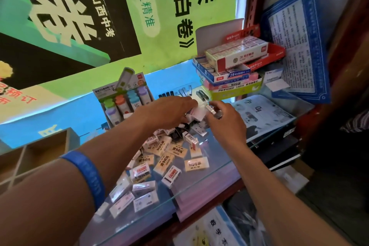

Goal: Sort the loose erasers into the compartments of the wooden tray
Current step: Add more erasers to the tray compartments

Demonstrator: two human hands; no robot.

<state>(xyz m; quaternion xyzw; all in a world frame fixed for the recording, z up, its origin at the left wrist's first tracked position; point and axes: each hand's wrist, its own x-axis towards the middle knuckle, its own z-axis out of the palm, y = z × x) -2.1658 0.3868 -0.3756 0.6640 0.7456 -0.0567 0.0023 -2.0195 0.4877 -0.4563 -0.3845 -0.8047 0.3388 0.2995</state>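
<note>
Evidently little was sorted: erasers littered the glass counter; the wooden tray looked empty. Left hand and right hand pinched small items.

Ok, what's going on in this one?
A person is reaching both hands over a heap of loose erasers on a glass counter. The left hand and right hand meet at the far end of the pile, the right pinching something small. The wooden tray sits at left; its visible compartments look empty.
</note>
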